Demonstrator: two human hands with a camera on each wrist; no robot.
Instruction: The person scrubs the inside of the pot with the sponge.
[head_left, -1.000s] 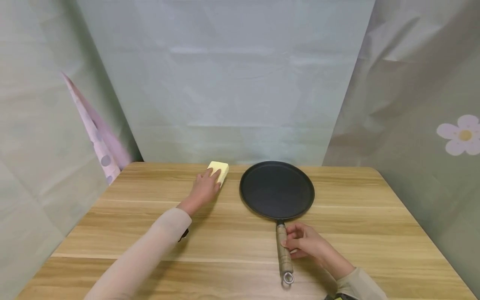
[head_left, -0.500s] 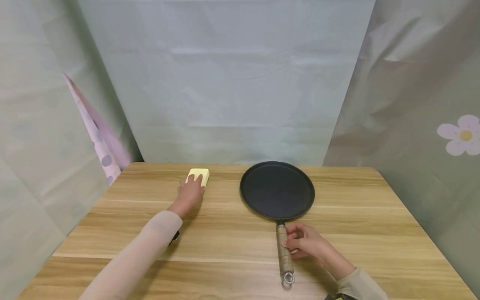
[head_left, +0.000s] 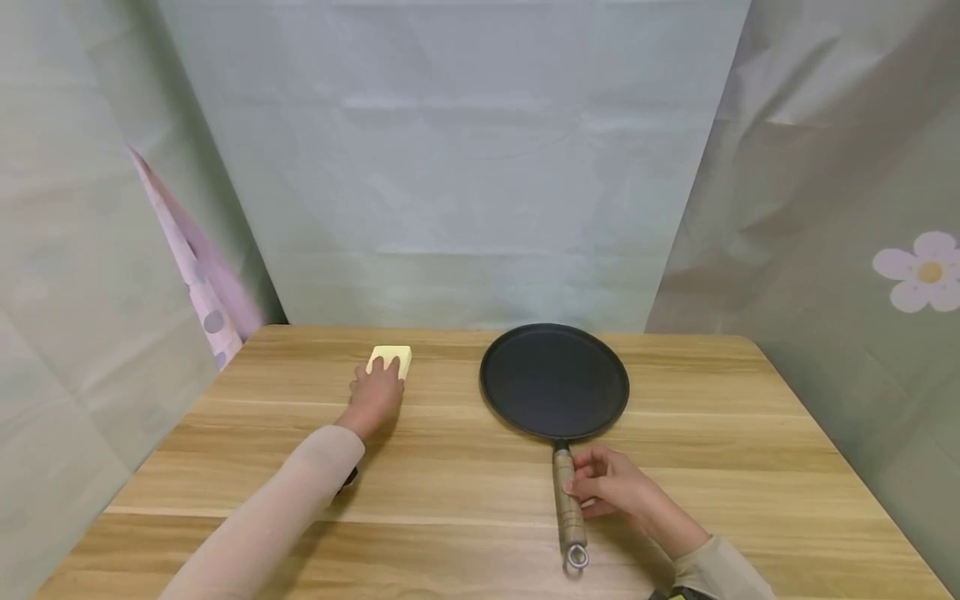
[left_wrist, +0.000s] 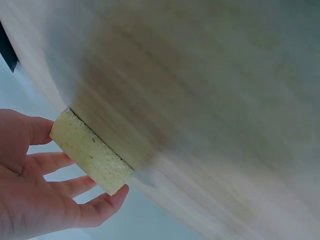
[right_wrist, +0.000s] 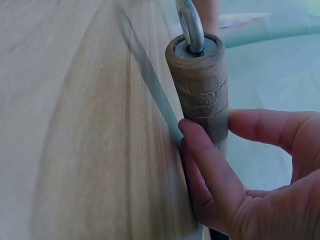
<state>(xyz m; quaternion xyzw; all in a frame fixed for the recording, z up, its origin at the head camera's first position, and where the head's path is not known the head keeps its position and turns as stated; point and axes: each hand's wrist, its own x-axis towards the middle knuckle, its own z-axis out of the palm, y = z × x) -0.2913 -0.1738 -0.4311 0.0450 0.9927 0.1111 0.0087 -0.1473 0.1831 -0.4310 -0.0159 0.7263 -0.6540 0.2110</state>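
Observation:
A pale yellow sponge (head_left: pixel 394 357) lies on the table's far left half, and my left hand (head_left: pixel 375 393) grips it from above. The left wrist view shows thumb and little finger at the ends of the sponge (left_wrist: pixel 92 152), other fingers over its top; its underside meets the wood. To the right, a round, flat black pan (head_left: pixel 555 380) sits with its wooden handle (head_left: pixel 568 508) pointing towards me. My right hand (head_left: pixel 618 492) pinches that handle between thumb and fingers. In the right wrist view the handle (right_wrist: pixel 202 90) stands slightly off the table, its metal ring at the end.
The wooden table (head_left: pixel 450 483) ends at a back edge just behind the pan and sponge. Pale sheets hang behind it and on both sides. A flower print (head_left: pixel 928 272) shows on the right sheet (head_left: pixel 825 208).
My left hand has moved the sponge left across the table, then slightly nearer to me. The right hand and the pan have stayed in place.

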